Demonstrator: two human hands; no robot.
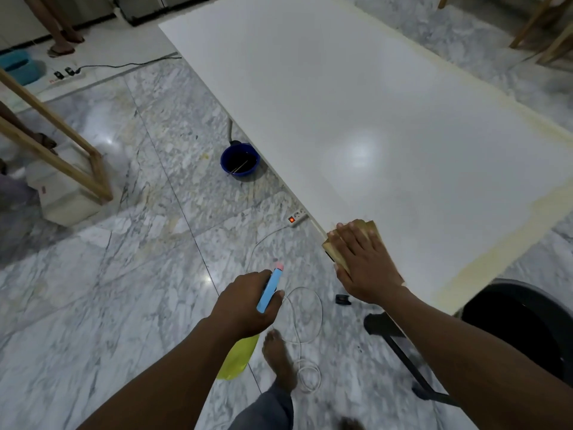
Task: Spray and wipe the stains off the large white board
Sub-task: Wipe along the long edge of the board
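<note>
Pressing a folded cloth (347,243) flat on board (356,119) corner: right hand (366,262), fingers straight. Left hand (248,302) grips spray bottle (269,290).

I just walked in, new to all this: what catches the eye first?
The large white board fills the upper right, with yellowish stains along its edges. At its near corner the right hand presses a tan cloth flat, while the left hand grips a spray bottle over the marble floor.
</note>
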